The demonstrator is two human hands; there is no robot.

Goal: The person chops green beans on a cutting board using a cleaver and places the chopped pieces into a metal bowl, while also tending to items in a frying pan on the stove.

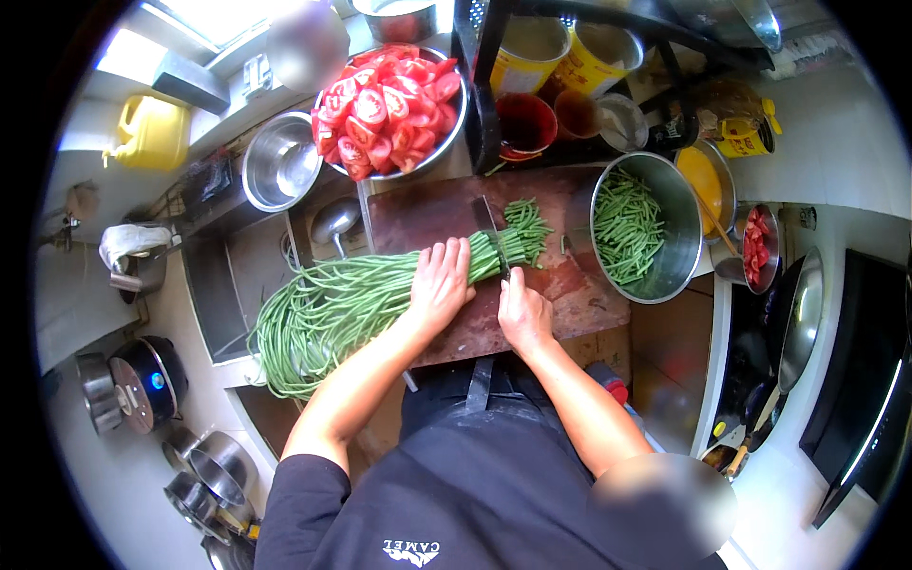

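Note:
A long bundle of green yardlong beans (335,292) lies across a reddish-brown cutting board (420,206), its tail hanging over the left side. My left hand (442,281) presses flat on the bundle near its trimmed end. In my right hand (526,306) is the handle of a kitchen knife (491,221), whose blade stands across the beans, just right of my left hand. Short cut bean pieces (527,221) lie right of the blade. Beyond the board's right end stands a deep steel pot (680,249) holding more cut beans (627,221).
A bowl of cut tomatoes (388,114) and an empty steel bowl (281,162) stand behind the board. At left is a sink (242,285) with a ladle (335,222) beside it. A black rack (481,92), tins, and a bowl of yellow liquid (702,178) stand at back right.

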